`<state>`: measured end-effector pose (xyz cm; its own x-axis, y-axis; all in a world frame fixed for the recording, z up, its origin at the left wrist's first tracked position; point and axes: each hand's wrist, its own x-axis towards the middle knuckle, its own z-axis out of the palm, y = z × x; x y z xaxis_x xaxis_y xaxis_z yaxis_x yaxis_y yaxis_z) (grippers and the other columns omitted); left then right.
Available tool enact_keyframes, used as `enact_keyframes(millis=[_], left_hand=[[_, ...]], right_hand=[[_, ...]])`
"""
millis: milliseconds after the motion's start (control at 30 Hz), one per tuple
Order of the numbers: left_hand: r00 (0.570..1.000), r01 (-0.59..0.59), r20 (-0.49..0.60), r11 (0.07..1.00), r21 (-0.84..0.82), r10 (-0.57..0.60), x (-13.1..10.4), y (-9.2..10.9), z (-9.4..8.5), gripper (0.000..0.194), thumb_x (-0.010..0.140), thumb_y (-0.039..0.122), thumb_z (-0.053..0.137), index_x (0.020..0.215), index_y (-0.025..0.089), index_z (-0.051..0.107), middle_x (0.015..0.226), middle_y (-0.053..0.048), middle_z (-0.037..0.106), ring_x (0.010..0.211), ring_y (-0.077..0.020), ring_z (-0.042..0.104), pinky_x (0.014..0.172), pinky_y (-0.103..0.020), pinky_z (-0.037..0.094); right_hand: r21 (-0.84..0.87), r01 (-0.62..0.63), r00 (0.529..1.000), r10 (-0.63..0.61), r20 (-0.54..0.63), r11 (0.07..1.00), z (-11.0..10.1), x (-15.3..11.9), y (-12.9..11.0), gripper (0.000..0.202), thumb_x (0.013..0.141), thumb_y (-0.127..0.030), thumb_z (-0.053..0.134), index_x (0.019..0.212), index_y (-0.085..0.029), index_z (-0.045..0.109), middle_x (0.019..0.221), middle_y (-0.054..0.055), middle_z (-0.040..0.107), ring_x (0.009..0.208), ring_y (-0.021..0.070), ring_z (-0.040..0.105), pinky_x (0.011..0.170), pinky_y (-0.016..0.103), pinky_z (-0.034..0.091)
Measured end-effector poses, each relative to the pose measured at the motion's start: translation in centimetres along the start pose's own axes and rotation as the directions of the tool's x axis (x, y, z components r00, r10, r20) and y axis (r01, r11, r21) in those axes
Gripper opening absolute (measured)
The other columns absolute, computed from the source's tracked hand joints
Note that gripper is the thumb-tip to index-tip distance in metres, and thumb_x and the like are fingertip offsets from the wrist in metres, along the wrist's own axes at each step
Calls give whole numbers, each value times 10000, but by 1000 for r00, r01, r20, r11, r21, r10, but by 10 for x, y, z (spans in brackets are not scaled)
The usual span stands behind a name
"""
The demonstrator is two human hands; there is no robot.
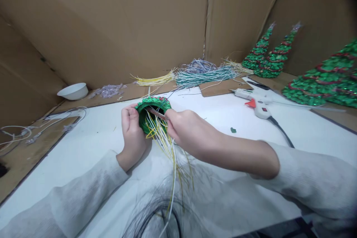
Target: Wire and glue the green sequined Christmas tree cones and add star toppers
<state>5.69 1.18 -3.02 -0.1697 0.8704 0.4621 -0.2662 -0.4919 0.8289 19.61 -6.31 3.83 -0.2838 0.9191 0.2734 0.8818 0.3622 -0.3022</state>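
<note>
Hollow green glittery ornament [153,99] tilts over the white worktop [103,134], rim [141,107] toward you. Your left hand [134,134] wraps its side; your right hand [185,128] clamps a slim brownish stick [157,113] inside. Probably light, crushable: steady it near that rim.

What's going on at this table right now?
A person's left hand holds a hollow green piece, its open end facing the camera. Their right hand holds a slim tool reaching into the opening. Yellow and white wires hang out of it. A glue gun lies to the right, near decorated green trees.
</note>
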Motion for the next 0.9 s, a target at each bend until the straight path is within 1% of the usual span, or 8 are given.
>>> enact_keyframes(millis=[67, 167, 300, 433, 533, 667, 767, 900], left_hand=[[1000, -2, -5, 1000, 0, 2, 0, -1, 1, 208, 872, 378, 524, 796, 186, 544, 759, 9, 572, 682, -110, 539, 604, -205, 460], [1000, 6, -4, 1000, 2, -6, -1, 0, 2, 205, 874, 381, 516, 802, 190, 543, 762, 11, 575, 677, -111, 544, 602, -210, 461], [1000, 13, 4, 1000, 16, -14, 0, 0, 0, 203, 878, 383, 508, 811, 196, 551, 768, 10, 562, 677, -108, 533, 623, -209, 453], [1000, 4, -5, 1000, 21, -4, 2, -5, -3, 198, 878, 380, 511, 829, 196, 563, 777, 10, 548, 694, -109, 522, 648, -212, 446], [1000, 11, -5, 1000, 21, -11, 2, -6, -4, 210, 881, 389, 502, 826, 196, 563, 784, 10, 551, 702, -109, 526, 656, -214, 446], [1000, 27, 4, 1000, -2, -27, 2, -4, -2, 215, 879, 401, 500, 825, 198, 549, 790, 10, 550, 715, -110, 535, 674, -220, 450], [1000, 27, 12, 1000, -6, -27, 2, -4, -2, 217, 876, 406, 507, 823, 199, 543, 786, 9, 543, 710, -111, 530, 672, -222, 450], [1000, -2, 8, 999, 39, 1, 2, -2, -2, 238, 871, 424, 512, 803, 196, 533, 773, 12, 530, 689, -109, 514, 648, -220, 437]], right_hand=[[18, -1, 1000, 1, -8, 1000, 1, 1, 1, 174, 854, -126, 403, 859, -103, 576, 625, 53, 575, 470, 83, 307, 460, 223, 205], [37, -6, 1000, 6, -7, 999, 3, 3, 0, 165, 840, -122, 406, 838, -111, 570, 617, 41, 565, 480, 83, 321, 468, 221, 211], [59, 12, 1000, -12, -3, 998, 4, 3, 2, 164, 848, -123, 391, 851, -109, 554, 653, 54, 590, 508, 93, 385, 489, 224, 231], [41, 35, 999, -36, 19, 999, 4, 3, 4, 186, 886, -138, 365, 910, -94, 544, 709, 85, 622, 549, 115, 456, 507, 236, 236], [32, 24, 999, -25, 26, 999, 4, 4, 5, 191, 899, -140, 356, 931, -97, 539, 717, 90, 633, 561, 131, 489, 510, 242, 237], [64, 10, 1000, -11, 16, 998, 5, 5, 6, 177, 891, -124, 374, 965, -102, 533, 771, 97, 653, 618, 148, 536, 532, 242, 260], [71, 12, 1000, -13, 10, 997, 6, 5, 7, 176, 890, -117, 374, 973, -102, 529, 778, 91, 655, 627, 146, 542, 537, 239, 267], [41, 35, 999, -35, -2, 999, 9, 3, 7, 171, 882, -105, 375, 965, -107, 524, 772, 73, 652, 597, 133, 523, 520, 237, 249]])
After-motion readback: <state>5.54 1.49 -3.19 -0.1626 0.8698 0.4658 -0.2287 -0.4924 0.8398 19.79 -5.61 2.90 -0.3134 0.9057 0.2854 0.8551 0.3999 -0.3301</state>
